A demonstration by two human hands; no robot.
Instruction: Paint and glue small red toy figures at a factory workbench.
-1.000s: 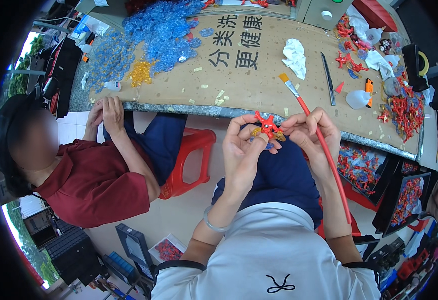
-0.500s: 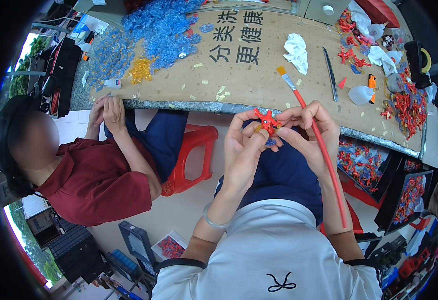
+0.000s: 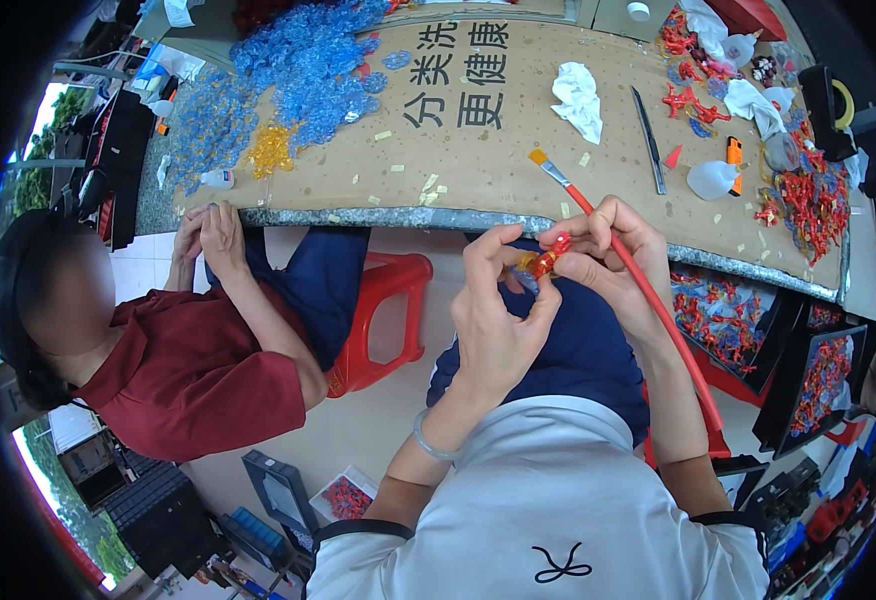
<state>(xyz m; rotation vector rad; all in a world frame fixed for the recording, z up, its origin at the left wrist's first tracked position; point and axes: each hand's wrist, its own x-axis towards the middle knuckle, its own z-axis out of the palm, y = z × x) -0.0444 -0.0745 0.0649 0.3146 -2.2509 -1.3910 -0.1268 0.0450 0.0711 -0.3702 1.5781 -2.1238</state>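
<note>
While the left hand (image 3: 498, 330) and right hand (image 3: 608, 260) both pinch the small red-and-yellow plastic piece (image 3: 546, 258) over the lap, the long red paintbrush (image 3: 648, 300) clamped in the right fingers could snag and knock it loose.

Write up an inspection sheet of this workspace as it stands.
Surface: cardboard-covered table, scraps scattered on it.
Job's things: small red and yellow piece pinched between both hands; red-handled paintbrush in right hand.
Clutter: blue plastic pieces, red pieces, white rag, squeeze bottle.
Grippers: left hand and right hand both gripping.
Cables: nothing seen.
Surroundings: seated person in a dark red shirt, red stool.
</note>
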